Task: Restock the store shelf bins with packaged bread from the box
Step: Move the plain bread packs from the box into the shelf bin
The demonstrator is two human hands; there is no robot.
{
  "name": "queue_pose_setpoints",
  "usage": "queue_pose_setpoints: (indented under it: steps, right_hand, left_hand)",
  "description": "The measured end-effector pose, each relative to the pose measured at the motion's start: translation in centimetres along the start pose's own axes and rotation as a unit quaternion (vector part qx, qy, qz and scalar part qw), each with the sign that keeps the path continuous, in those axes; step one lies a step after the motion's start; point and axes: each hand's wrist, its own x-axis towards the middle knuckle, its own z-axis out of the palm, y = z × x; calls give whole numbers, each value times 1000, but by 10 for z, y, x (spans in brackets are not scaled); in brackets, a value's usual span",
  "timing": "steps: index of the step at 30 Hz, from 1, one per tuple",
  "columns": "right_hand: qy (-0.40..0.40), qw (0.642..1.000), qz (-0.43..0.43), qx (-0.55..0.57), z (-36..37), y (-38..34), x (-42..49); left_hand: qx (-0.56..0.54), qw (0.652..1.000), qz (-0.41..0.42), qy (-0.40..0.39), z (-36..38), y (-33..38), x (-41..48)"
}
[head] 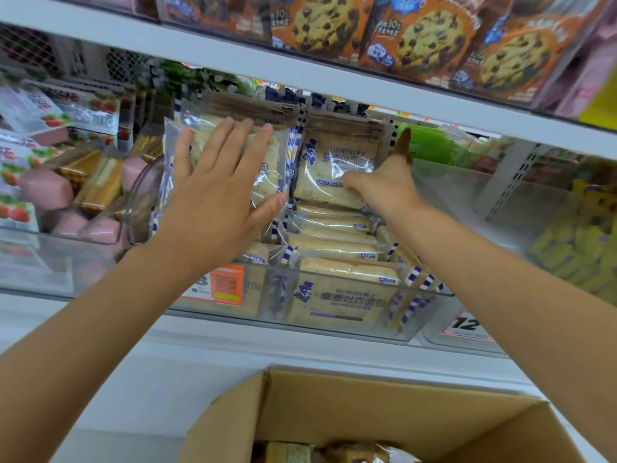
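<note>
Two bare arms reach up into a clear plastic bin (414, 329) on a white store shelf (233, 339).

The left grip (213, 202) lies released, its fingers straight and spread. The palm is flat against the face of a bread pack (272, 162) that stands tilted at the top of the bin's left stack. That pack lies directly under the palm, its edges showing all round the hand.

The right grip (380, 185) grasps a second pack (337, 162) just to the right. Its fingers curl round the pack's lower right corner and the thumb points up. This pack stands upright above the right stack, to the left of the grip and touching the first pack's edge.

More packs lie stacked in the bin beneath both hands, with an orange price tag (227, 285) on its front.

Below the shelf sits an open cardboard box (334, 406), with a few bread packs visible inside. Cookie boxes (320, 25) fill the shelf above. Pink strawberry packs (50, 192) lie in the bin to the left.
</note>
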Motion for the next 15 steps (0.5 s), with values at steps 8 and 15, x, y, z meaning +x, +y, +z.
queue_pose_setpoints:
  steps: [8,15]
  right_hand:
    - [-27,997,-60,45,-11,3,-3]
    - [3,881,-316,-351,-9,11,-9]
  left_hand:
    - [1,1000,-1,3,0,1,0]
    - [0,1000,0,4,0,1,-1]
